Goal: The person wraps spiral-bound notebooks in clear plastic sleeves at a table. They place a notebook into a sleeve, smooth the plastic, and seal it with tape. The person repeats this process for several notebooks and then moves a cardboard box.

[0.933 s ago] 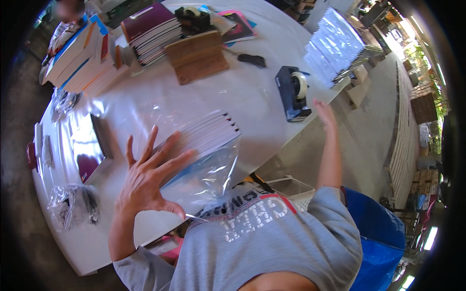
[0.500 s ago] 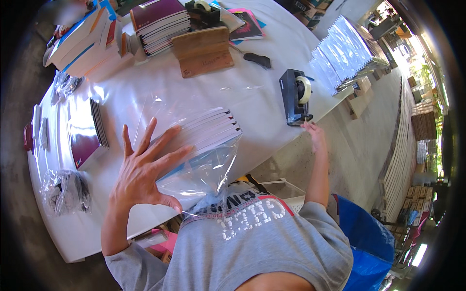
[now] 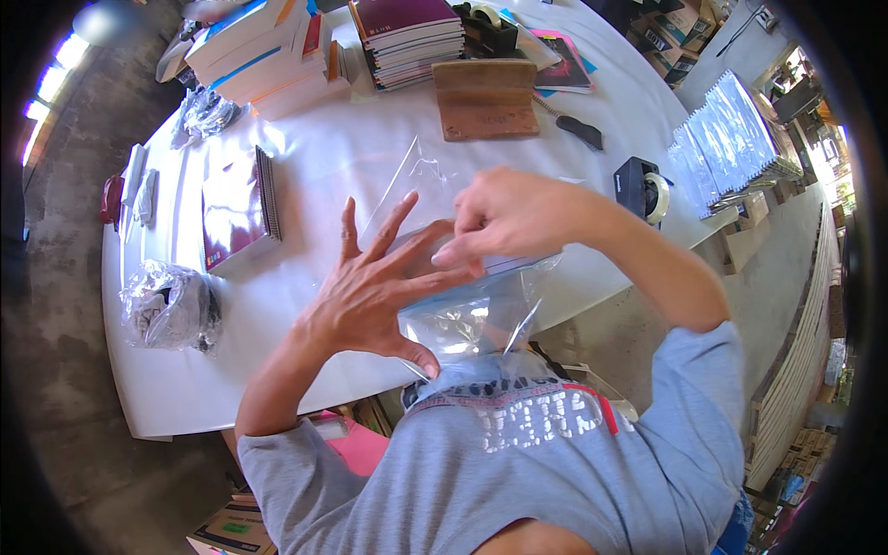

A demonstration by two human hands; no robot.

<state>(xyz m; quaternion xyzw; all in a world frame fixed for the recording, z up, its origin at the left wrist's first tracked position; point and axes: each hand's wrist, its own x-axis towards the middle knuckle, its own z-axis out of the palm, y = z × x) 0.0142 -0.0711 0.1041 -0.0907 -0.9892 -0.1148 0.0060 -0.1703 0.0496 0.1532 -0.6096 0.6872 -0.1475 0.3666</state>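
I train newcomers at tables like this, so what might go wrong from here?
1. The loose, clear plastic wrapping comes up close to the person's grey fabric shirt, so it might snag or crease if the body shifts.
2. The black tape dispenser with a pale roll stands near the edge of the white-covered table, beside the right forearm; a swing could knock it.
3. The curled right hand and spread left hand crowd together, so fingers may get in the way.

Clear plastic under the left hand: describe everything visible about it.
The clear plastic looks thin, glossy and wrinkled. It lies on the white table, covering part of a pale stack. Its near part reaches toward the grey shirt. The spread left hand rests on it; whether the right hand touches it is unclear.
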